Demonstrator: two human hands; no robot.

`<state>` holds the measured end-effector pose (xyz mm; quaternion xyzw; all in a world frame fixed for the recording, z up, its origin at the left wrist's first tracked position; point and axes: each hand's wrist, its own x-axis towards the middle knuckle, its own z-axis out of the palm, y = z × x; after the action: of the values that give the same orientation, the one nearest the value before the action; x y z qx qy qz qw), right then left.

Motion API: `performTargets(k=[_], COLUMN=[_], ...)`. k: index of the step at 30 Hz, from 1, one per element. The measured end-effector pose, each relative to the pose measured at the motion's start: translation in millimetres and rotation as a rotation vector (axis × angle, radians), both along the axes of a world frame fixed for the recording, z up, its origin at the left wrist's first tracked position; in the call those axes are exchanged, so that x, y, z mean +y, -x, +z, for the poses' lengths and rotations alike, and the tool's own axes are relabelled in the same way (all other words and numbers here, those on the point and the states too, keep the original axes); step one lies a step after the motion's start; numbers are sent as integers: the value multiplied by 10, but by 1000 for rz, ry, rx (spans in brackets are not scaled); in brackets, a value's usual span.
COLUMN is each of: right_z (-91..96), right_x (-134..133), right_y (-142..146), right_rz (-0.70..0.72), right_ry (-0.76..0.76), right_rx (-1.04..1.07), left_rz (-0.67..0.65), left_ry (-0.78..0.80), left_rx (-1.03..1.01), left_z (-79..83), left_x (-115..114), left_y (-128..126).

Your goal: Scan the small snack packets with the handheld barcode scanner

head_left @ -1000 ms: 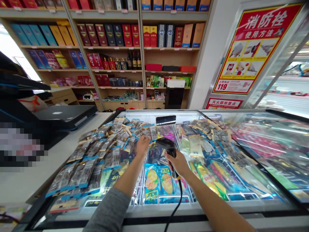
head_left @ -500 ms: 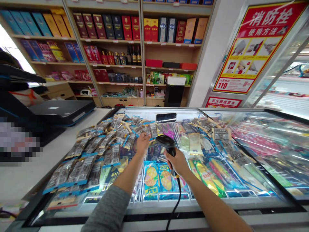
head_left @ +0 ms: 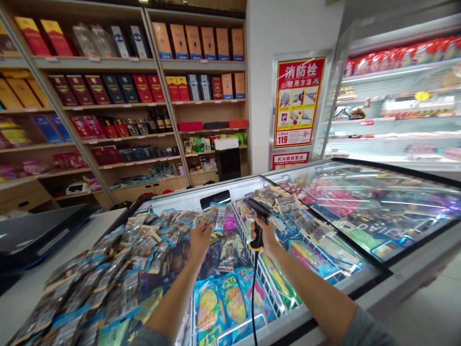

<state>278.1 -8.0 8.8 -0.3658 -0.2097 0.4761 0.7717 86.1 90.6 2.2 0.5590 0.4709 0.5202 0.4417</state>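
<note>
My left hand (head_left: 200,237) pinches a small clear packet with a blue edge (head_left: 217,214) and holds it up above the chest freezer's glass lid (head_left: 363,211). My right hand (head_left: 265,233) grips the handle of a black corded barcode scanner (head_left: 258,215). The scanner's head points left, toward the lifted packet. Several similar packets (head_left: 118,269) lie spread over the lid to the left of my left arm. Under the glass, colourful frozen snack bags (head_left: 223,307) fill wire baskets.
A white counter (head_left: 32,283) with a dark flat device (head_left: 36,233) runs along the left. Wooden shelves of boxed goods and bottles (head_left: 144,110) fill the back wall. A red fire-hydrant poster (head_left: 297,102) hangs beside an open chilled display (head_left: 396,96) on the right.
My view has swung to the right and pulled back. My left hand has lifted one packet off the pile, and the scanner in my right hand has come up level with it.
</note>
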Motion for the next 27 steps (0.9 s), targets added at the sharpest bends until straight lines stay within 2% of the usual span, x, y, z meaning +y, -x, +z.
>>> performTargets(k=[3,8,11,14,17,19,24,27], right_z=[-27,39,75,65,43,39,65,85], right_x=[47,97,132,179,226,247,255,212], right_y=[-280,-619,-771,-861,-896,-899,-877,-847], right_rz=[-139,-250,-325,-387,-430,-447,-440,-442], right_ry=[-81,-200,-192,-141,-82,-60,-78,-85], right_rx=[74,175,217,277,338,350,322,290], left_rz=[-175,-324,-385,-372,-349,-335,-297,-298], left_ry=[-10,36,10,-164,-397,-491,-529,-524], left_rx=[-73,-109,23,304,601,702,658,611], left_z=[214,481,526,523,501,490,567,704], left_x=[51,161,249,333,398,418,368,299], left_y=[-575,-1703,-2260,-2603,-2746,-2775,-2677,-2365])
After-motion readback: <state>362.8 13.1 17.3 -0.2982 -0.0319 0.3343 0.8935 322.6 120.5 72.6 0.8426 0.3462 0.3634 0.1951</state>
